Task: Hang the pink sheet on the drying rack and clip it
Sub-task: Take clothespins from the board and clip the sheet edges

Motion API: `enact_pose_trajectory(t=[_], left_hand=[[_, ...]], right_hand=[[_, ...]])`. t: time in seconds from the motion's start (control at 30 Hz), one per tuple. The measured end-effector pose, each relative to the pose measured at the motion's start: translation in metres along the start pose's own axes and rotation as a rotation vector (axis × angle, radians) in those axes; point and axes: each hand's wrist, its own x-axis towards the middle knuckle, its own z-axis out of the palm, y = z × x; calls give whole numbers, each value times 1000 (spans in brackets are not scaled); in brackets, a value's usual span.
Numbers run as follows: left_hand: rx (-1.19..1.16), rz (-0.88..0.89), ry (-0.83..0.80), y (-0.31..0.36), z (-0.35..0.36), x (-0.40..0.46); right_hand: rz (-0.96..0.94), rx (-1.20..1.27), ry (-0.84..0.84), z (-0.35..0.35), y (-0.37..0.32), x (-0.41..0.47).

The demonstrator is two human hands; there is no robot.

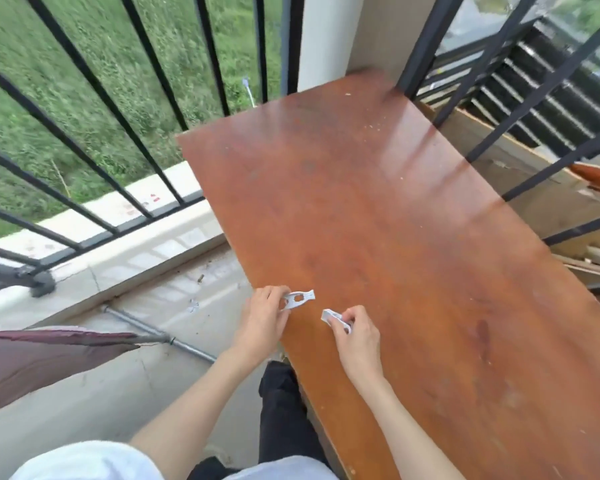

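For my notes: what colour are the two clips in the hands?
White. The left hand's clip and the right hand's clip show in the head view.

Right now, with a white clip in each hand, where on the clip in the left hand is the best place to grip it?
Pinch the handle end, as the left hand already does from the left. The white clip points its jaw end right, over the brown board, so the mouth stays free. Squeezing the handles probably opens it.

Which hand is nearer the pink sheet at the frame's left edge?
Left. The left hand, holding a white plastic clip, is closer to the pink sheet; the right hand, holding another white clip, is farther right over the brown wooden board.
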Motion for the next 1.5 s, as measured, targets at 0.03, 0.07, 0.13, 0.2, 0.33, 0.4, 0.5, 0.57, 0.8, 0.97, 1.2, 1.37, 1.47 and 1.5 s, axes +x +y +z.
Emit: enact_pose_trajectory(t=[0.03, 0.07, 0.13, 0.2, 0.33, 0.4, 0.5, 0.57, 0.8, 0.97, 1.2, 1.37, 1.47, 1.5], left_hand=[[-23, -36, 42, -10, -14, -16], [-34, -69, 89, -20, -29, -33], [-76, -158, 179, -39, -60, -75], [-110, -235, 258, -61, -92, -124], [-90, -474, 472, -105, -159, -248], [-74, -637, 594, -128, -188, -316], [-56, -828, 772, -159, -221, -409], [-64, -931, 878, -174, -234, -460], [-154, -1239, 1110, -226, -258, -596], [-208, -1372, 1227, -291, -315, -670], [-295, -1465, 1477, -384, -436, -768], [-286, -1557, 1597, -432, -490, -858], [-320, -1629, 1658, -467, -510, -921], [-340, -1643, 1675, -481, -516, -943]], right_hand=[[-50, 16, -28, 6, -15, -5], [-109, 25, -59, 14, -31, -12], [-214, 14, -136, 33, -63, -31], [-324, -12, -211, 57, -93, -59], [-560, -132, -374, 122, -144, -136], [-676, -180, -466, 162, -169, -183], [-835, -220, -610, 221, -206, -261], [-905, -245, -713, 256, -225, -313], [-1116, -329, -1023, 381, -268, -459], [-1185, -356, -1219, 498, -313, -549], [-1346, -381, -1391, 646, -389, -692], [-1383, -456, -1531, 736, -421, -807], [-1402, -489, -1598, 789, -427, -874], [-1413, -500, -1607, 807, -428, -897]])
